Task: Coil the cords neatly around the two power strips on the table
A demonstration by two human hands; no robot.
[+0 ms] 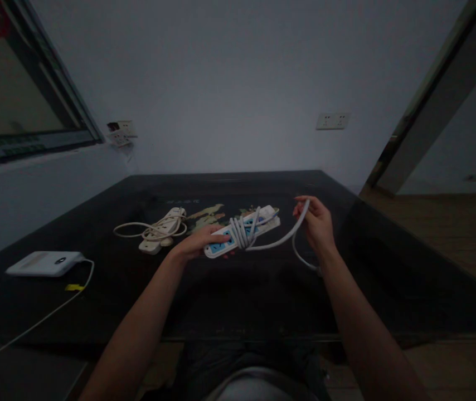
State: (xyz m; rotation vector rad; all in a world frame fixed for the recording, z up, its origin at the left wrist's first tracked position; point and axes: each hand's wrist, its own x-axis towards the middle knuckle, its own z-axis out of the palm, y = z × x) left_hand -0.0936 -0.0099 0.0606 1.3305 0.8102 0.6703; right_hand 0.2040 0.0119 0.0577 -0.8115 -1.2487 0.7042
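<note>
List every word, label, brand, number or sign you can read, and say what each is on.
None can be read for certain.
Black table: pale, letter-like marks towards the back, too small and blurred.
Window: green marks along the bottom, too blurred; red curved strokes, no readable word.
White box: dark round mark, too small.
Yellow tag: no text visible.
Held power strip: no readable label.
</note>
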